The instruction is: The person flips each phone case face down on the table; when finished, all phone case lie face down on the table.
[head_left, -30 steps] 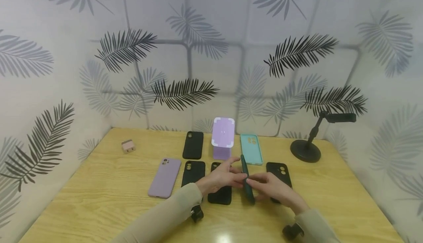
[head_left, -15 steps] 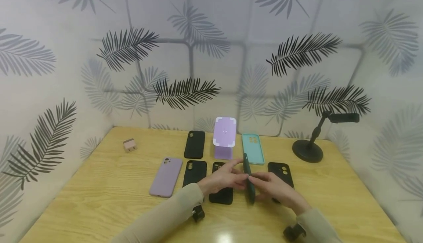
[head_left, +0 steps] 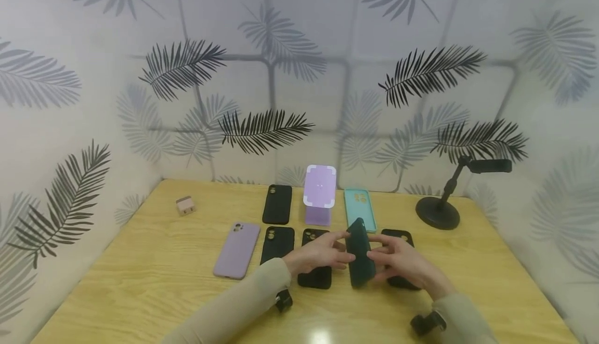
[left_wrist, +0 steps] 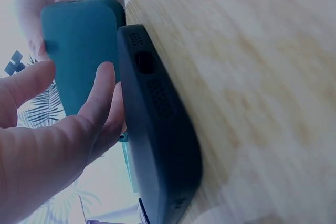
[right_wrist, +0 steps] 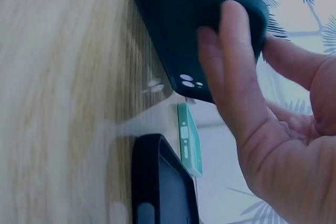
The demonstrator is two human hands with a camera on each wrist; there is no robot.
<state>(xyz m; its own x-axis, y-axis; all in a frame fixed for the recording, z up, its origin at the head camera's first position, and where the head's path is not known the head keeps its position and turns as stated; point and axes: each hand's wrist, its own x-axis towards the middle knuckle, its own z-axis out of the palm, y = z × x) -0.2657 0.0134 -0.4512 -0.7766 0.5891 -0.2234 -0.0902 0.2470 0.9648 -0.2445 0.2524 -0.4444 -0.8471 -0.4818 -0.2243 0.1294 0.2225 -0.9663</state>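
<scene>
Between both hands a dark green phone case point(head_left: 360, 271) stands tilted above the table, its broad face showing in the head view. My left hand point(head_left: 318, 253) holds its left edge; in the left wrist view the fingers point(left_wrist: 105, 80) lie against the case's smooth outer face. From the other side my right hand point(head_left: 407, 266) grips it, with fingers point(right_wrist: 236, 30) on the face and the thumb reaching the upper edge. Camera holes show at the case's far end in the right wrist view. Under the hands lie a black case point(head_left: 315, 279) and another black case point(head_left: 404, 282), both partly hidden.
A lilac case point(head_left: 237, 250), a black case point(head_left: 277, 203), another black case point(head_left: 278, 242) and a turquoise case point(head_left: 360, 209) lie around. Behind stand a purple phone stand point(head_left: 320, 188) and a black stand point(head_left: 437, 213). A pink plug point(head_left: 185, 206) sits far left.
The green case has turned from edge-on to show its broad face. My right hand has shifted slightly right and its fingers have spread; the left hand has moved little.
</scene>
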